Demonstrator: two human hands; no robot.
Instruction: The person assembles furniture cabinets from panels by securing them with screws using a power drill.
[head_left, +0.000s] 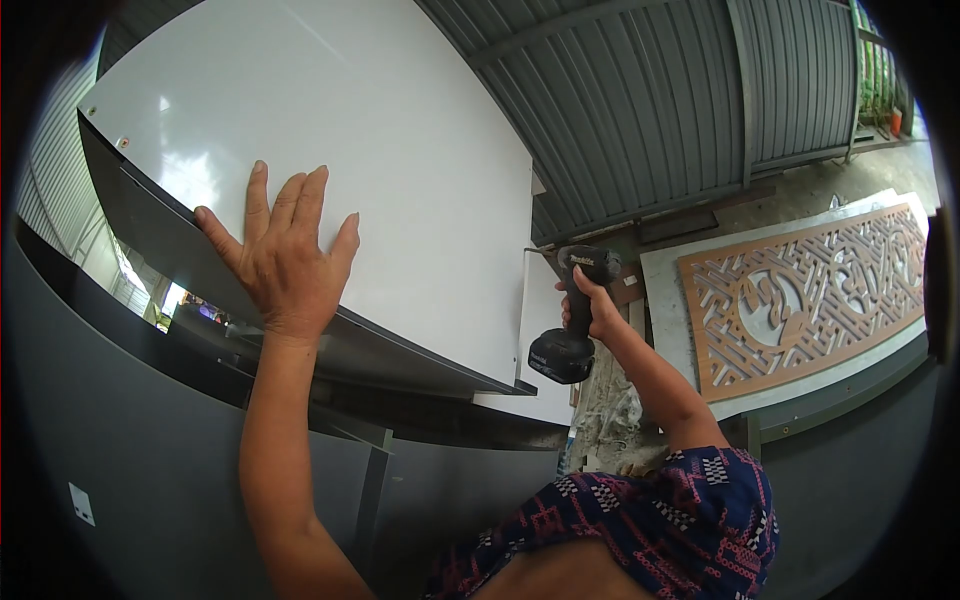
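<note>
From my end, my left hand is open, fingers spread, laid on the glossy white panel close to its dark lower edge; the outermost finger reaches that edge. My right hand is closed around the grip of a black power drill, which I hold just beside the panel's right side. The drill is roughly upright, with its battery pack at the bottom and its nose turned toward the panel; I cannot tell whether the tip touches anything.

The panel lies tilted across my view, with two small holes near its far left corner and a dark grey side below the edge. Under my left forearm I have large dark grey panels, one carrying a small white plate. A patterned sleeve covers my upper right arm. To the right, a brown cut-out lattice panel lies on a pale board. Beyond, a grey corrugated wall stands, with greenery and an orange object at the far right.
</note>
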